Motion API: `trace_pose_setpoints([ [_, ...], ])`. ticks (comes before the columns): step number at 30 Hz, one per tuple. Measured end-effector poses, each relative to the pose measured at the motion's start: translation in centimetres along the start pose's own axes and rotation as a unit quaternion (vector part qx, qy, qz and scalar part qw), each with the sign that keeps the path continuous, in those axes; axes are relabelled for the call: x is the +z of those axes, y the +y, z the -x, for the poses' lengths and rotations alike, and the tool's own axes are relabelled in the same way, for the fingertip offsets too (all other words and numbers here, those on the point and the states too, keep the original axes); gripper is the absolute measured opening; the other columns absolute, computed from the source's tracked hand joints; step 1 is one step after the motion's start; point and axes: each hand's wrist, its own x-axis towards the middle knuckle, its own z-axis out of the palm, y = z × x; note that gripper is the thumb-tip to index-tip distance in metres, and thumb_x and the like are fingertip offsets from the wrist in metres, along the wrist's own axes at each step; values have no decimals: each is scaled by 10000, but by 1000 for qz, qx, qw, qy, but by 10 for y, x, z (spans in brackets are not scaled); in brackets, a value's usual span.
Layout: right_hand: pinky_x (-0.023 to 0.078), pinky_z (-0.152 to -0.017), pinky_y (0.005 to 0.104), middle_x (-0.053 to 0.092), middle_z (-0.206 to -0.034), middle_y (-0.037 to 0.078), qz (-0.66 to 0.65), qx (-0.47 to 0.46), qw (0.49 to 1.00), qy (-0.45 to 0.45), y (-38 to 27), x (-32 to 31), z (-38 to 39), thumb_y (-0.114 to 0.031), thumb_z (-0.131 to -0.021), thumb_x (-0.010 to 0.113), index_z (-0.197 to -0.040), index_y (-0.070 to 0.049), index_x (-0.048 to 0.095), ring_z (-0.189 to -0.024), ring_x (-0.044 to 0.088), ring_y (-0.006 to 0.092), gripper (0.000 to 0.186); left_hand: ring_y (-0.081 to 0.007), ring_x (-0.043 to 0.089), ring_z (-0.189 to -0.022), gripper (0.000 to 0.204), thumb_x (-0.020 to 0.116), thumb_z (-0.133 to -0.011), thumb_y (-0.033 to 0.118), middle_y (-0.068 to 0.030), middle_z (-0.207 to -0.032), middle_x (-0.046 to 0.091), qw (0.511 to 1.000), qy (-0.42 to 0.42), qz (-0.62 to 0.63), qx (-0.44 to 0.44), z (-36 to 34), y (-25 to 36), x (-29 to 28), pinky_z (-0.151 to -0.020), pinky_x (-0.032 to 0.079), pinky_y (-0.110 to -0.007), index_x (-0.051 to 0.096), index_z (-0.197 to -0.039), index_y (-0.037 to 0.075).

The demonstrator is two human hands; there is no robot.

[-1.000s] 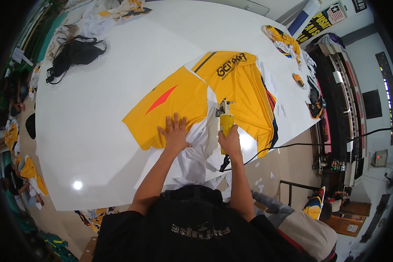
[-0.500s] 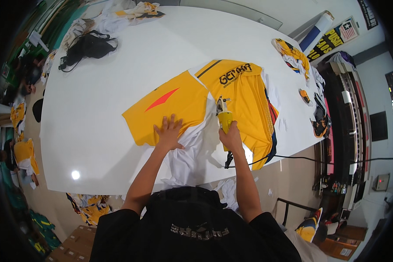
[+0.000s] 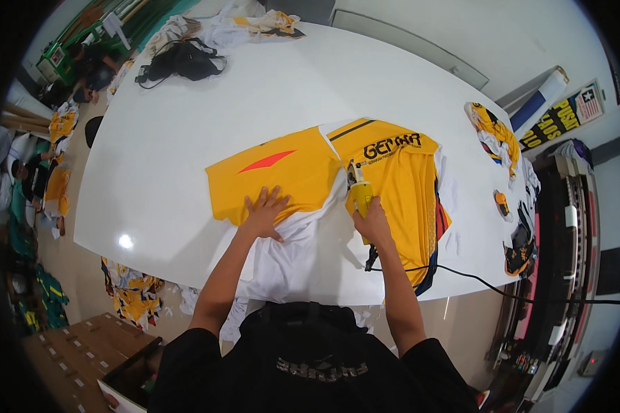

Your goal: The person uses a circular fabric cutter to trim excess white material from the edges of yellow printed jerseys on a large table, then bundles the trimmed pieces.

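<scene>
At the middle of the frame, on the white worktop [image 3: 186,124], lies yellow fabric [image 3: 282,175] with a red mark, its near edge over white cloth [image 3: 296,255]. Just right of it sits a second yellow panel [image 3: 399,179] with black trim. The left hand [image 3: 265,212] presses flat on the fabric's lower edge, fingers [image 3: 255,203] spread apart. The right hand [image 3: 373,221] has its fingers wrapped tight around a yellow electric cutter [image 3: 360,193], standing between the two panels, its black cord [image 3: 503,292] trailing toward the lower right.

Black short-sleeved shirt with pale lettering across the chest, bare forearms, bare hands [image 3: 265,212], no gloves.
</scene>
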Motion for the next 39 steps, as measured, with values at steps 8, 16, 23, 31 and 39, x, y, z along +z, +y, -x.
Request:
trace_pose_setpoints([
  [8, 546, -799, 586, 657, -976, 396, 13, -74, 997, -17, 17, -15, -31, -254, -876, 707, -1120, 56, 403, -912, 659, 572, 497, -372, -66, -1633, 1369, 998, -570, 414, -53, -1788, 3, 1000, -3, 9, -1, 4, 8, -4, -1212, 6, -778, 213, -1687, 314],
  [16, 552, -808, 576, 652, -1022, 394, 39, -100, 993, -42, 19, -26, -59, -275, -886, 697, -1135, 66, 409, -955, 661, 562, 512, -361, -68, -1635, 1406, 1006, -535, 373, -46, -1789, 7, 1000, -4, 27, -9, 5, 13, -9, -1234, -8, -748, 207, -1690, 307],
  [23, 557, -851, 564, 624, -1121, 378, 49, -92, 991, -89, 6, -37, -78, -249, -891, 684, -1205, 72, 419, -1014, 661, 539, 521, -348, -49, -1638, 1398, 1017, -537, 328, -33, -1788, 23, 999, -3, 35, -20, 5, 16, -8, -1230, 0, -760, 220, -1685, 321],
  [31, 556, -840, 571, 653, -1060, 412, 54, -146, 984, -83, 4, -33, -110, -271, -888, 718, -1190, 99, 414, -994, 668, 558, 566, -348, -38, -1639, 1415, 1023, -515, 307, -25, -1788, 31, 999, 2, 47, -25, 3, 14, -4, -1228, -7, -758, 226, -1684, 318],
  [39, 558, -834, 569, 660, -1030, 404, 60, -180, 978, -87, -7, -29, -142, -262, -890, 723, -1196, 100, 413, -972, 669, 563, 566, -367, -46, -1635, 1404, 1014, -541, 332, -42, -1788, 14, 999, -4, 37, -28, 2, 13, -8, -1231, -20, -755, 204, -1687, 323],
])
